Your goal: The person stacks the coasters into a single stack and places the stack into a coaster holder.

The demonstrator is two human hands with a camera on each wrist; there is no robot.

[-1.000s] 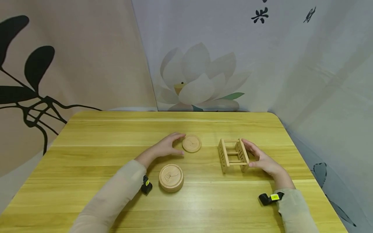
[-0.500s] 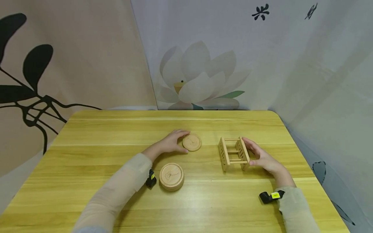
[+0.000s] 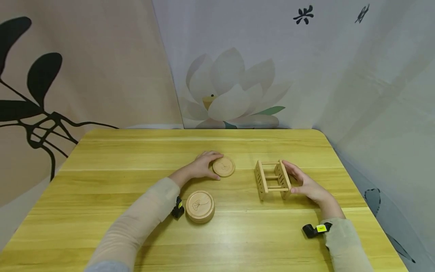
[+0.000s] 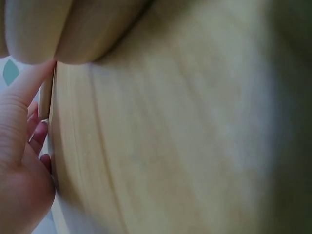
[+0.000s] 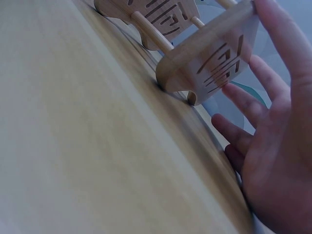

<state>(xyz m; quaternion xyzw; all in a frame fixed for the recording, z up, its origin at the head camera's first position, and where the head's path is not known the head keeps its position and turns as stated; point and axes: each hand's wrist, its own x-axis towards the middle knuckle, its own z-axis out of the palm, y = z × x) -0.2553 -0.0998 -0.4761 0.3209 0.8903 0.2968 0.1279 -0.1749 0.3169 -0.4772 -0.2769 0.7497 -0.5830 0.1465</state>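
Over the last second the person's left grip [image 3: 202,166] is moving in on the single round wooden coaster [image 3: 224,167]; instead of standing off to the left, index finger and thumb are now bracketing the coaster's left rim from the far and near sides. Whether they are actually pinching it, one cannot tell. The coaster is lying flat on the surface [image 3: 238,241], beyond the coaster stack [image 3: 199,206] and to the left of the wooden coaster rack [image 3: 272,177]. The right grip [image 3: 307,187] is holding the rack's right end panel by its edges, thumb near and fingers far; neither rack nor stack is showing any shift. Judgement: the approach is looking complete, with the rack being steadied and its bay containing no coaster, so the lift is remaining undone. Markings: the stack's top coaster is carrying an engraved ginkgo leaf, the single one a fainter sprig. The rack's panels are bearing cut slots, apparently ornamental. Yellow labels are showing on the left wrist camera [image 3: 177,210] and right wrist camera [image 3: 310,231]; the print is staying too small to read. No brand is appearing.
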